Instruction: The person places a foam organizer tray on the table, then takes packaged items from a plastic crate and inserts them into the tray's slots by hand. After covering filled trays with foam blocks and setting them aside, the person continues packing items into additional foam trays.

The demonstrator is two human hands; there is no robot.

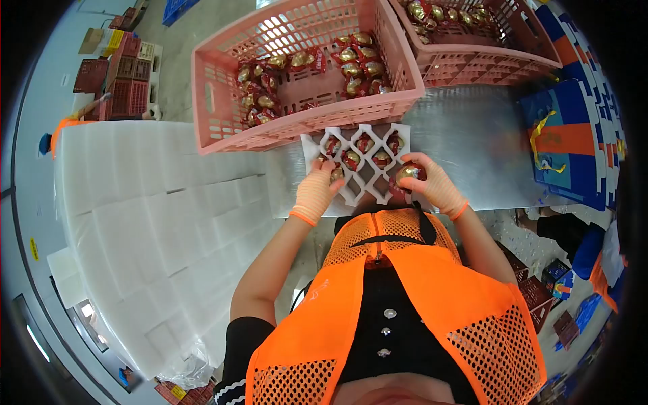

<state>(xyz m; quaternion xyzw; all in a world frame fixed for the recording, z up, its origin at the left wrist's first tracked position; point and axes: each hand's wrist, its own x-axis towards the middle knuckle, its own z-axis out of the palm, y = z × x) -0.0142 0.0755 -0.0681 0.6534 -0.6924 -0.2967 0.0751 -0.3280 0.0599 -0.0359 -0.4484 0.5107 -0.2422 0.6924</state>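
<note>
A white foam divider [365,129] with diamond-shaped cells lies on the metal table in front of me. Several of its cells hold round pieces wrapped in gold and red foil, such as the wrapped ball [382,158] in its middle row. My left hand [316,192] is at the divider's left side, its fingers closed around a gold-and-red wrapped ball [337,175] in a cell there. At the lower right corner, my right hand [437,185] grips another gold-and-red wrapped ball [409,173]. Some front cells between the hands hold no ball.
Behind the divider stands a pink plastic crate [307,116] with wrapped balls along its sides; a second crate [476,57] with more is at right. A blue-and-orange box [560,138] stands on the metal table [472,148]. Stacked white foam [182,236] fills the left.
</note>
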